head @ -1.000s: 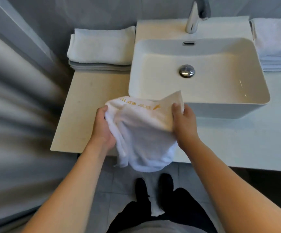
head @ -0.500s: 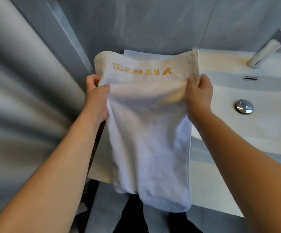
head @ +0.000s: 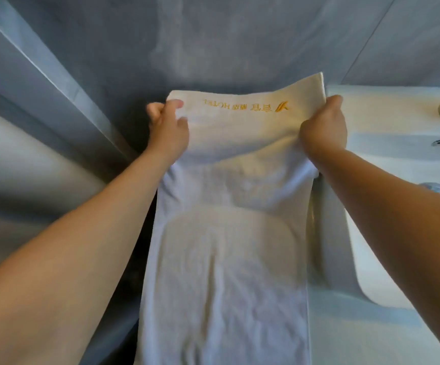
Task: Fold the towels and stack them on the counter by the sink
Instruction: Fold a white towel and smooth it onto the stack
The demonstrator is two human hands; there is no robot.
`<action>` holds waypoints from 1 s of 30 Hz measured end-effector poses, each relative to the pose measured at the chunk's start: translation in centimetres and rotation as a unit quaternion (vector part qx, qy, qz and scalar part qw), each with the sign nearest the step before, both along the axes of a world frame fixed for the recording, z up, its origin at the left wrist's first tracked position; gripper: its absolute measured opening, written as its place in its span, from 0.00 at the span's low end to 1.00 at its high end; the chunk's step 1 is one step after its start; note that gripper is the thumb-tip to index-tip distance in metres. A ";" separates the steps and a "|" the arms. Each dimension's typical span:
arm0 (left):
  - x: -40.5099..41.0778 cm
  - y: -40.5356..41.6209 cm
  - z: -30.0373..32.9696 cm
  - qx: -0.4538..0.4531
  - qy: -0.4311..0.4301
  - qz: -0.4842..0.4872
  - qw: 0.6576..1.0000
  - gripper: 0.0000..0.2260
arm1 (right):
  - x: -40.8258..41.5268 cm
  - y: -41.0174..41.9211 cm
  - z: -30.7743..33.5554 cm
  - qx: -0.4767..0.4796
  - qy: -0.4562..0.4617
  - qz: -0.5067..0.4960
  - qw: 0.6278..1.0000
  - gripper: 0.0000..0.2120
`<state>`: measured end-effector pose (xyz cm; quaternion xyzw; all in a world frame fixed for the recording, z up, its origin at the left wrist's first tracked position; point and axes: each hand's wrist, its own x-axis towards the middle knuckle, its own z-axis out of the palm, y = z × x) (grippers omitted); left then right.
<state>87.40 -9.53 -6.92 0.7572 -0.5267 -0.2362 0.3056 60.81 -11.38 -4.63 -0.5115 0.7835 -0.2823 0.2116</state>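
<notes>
White terry towel hangs lengthwise before the grey wall, left of the sink, gold lettering inverted along its upper hem. Left hand and right hand each pinch an upper corner, fingers curled into the cloth.

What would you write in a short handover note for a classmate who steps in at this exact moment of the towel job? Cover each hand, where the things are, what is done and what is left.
Left hand: pinches the top left corner of the white towel.
Right hand: grips the top right corner.
Towel: held up and spread open, hanging down in front of the counter, gold lettering along the top edge. The sink is to the right.
Done: towel opened out flat between both hands.
Left: fold it, then lay it on the counter by the sink. No stack shows in this view.
</notes>
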 end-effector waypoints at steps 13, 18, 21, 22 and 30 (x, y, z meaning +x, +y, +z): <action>-0.4 -5.0 -4.8 -0.078 -0.041 0.052 0.995 0.18 | 0.7 -5.4 -4.0 -0.017 0.011 -0.031 0.999 0.26; -0.8 -3.9 -5.4 -0.032 -0.078 0.072 0.994 0.19 | 3.4 -3.5 -6.6 -0.044 0.214 0.085 0.972 0.35; -1.3 -3.3 -5.4 -0.019 -0.099 0.083 0.991 0.17 | 3.2 -3.7 -8.5 0.009 0.256 0.194 0.947 0.31; -1.2 -3.3 -5.4 -0.007 -0.109 0.080 0.991 0.17 | 2.8 -4.2 -9.0 0.030 0.261 0.210 0.942 0.32; -0.1 -4.5 -6.5 -0.002 -0.160 0.060 0.985 0.18 | 0.4 -4.7 -11.3 0.000 0.283 0.265 0.922 0.32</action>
